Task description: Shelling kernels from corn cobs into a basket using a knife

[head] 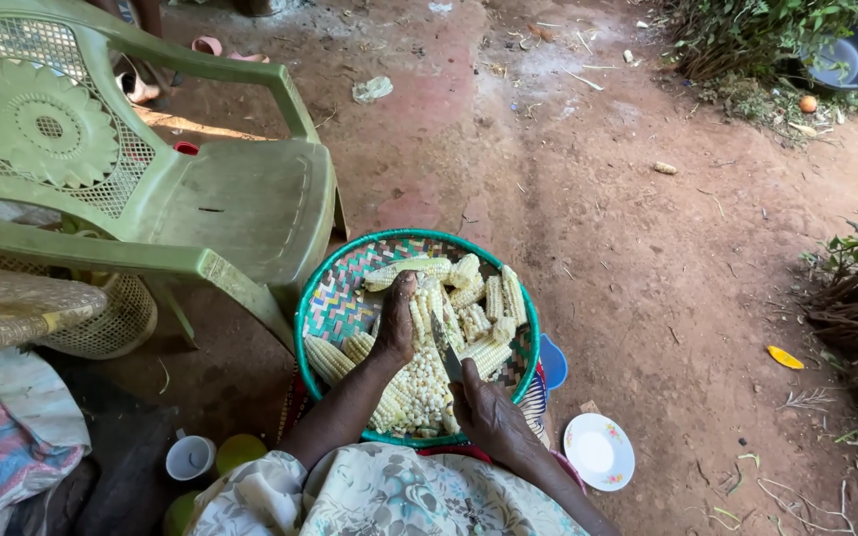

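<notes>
A pale corn cob (427, 316) stands roughly upright in the middle of a round woven basket (335, 303), which sits on the person's lap at the bottom centre of the view. The left hand (395, 323) curls its fingers closed around the cob's upper part, pinning it from the left. The right hand (484, 412) is clenched on the handle of a knife (445, 349), whose thin grey blade lies against the cob's right flank, point upward.

Loose kernels (421, 392), small and cream-coloured, form a heap at the near side of the basket, just under both wrists. Cut cob pieces (489, 298), ridged and yellowish-white, crowd the far and right side, and more lie along the left wall. The bare weave, a zigzag of pink, green and white strips, shows only at the upper left, so little free floor remains inside the green rim.

Just left of the basket, a green plastic chair (240, 203) with a lattice back nearly touches the rim with its front leg. To the right, a blue plastic lid (553, 362) peeks from beneath the basket's edge, and a white flowered saucer (599, 452) lies on the ground near the right forearm. A white cup (191, 459) stands by the left elbow. Beyond the basket stretches open reddish dirt ground (628, 228), packed and littered with small scraps, reaching to the shrubs (747, 40) at the far right.
</notes>
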